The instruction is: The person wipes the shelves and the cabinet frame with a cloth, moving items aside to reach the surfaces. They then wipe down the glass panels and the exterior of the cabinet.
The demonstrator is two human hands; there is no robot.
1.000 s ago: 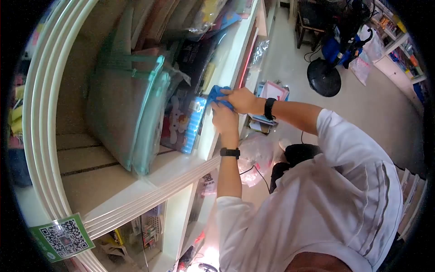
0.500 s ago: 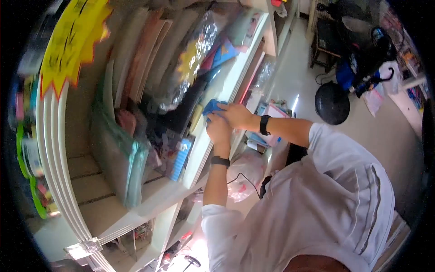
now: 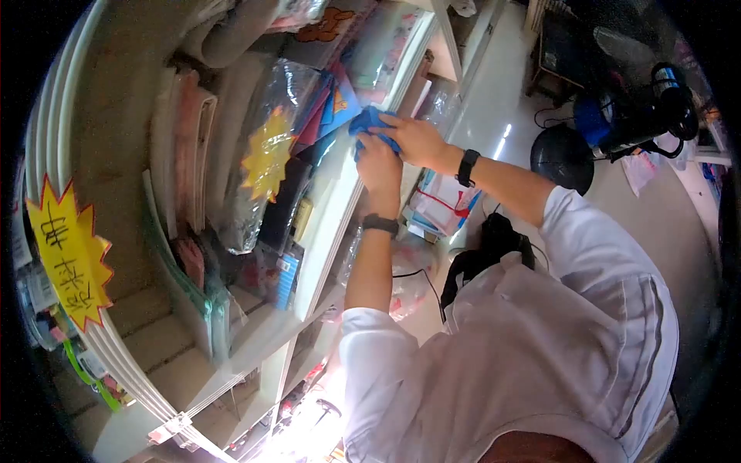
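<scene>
Both hands grip a blue cloth (image 3: pixel 369 123) at the front edge of the white shelf (image 3: pixel 328 224): the left hand (image 3: pixel 378 163) closed beneath it, the right hand (image 3: pixel 417 139) clasping it from the right.

Both arms reach forward, bare below short white sleeves, each wrist ringed by a dark band. The left hand (image 3: pixel 378 163) is raised with its back toward us, fingers curled into a closed grip. The right hand (image 3: pixel 417 139) lies just above and against it, palm down, fingers bent, the forearm angling back to a bent elbow.
</scene>
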